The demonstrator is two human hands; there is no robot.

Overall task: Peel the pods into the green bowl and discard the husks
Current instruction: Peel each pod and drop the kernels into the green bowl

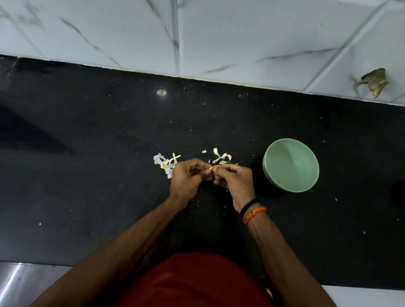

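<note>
Both hands meet over the middle of the black counter (75, 168). My left hand (186, 176) and my right hand (236, 182) pinch one small pale yellow pod (211, 168) between their fingertips; most of it is hidden by the fingers. A green bowl (291, 164) stands just right of my right hand, and I see nothing in it. Pale husk pieces (164, 164) lie by my left hand. More husks (221, 157) lie just beyond the fingertips.
A white marble-patterned tiled wall (205, 29) rises behind the counter. A brownish scrap (375, 81) sticks to the wall at the right. Small flecks dot the counter. A pale floor shows below the counter's front edge.
</note>
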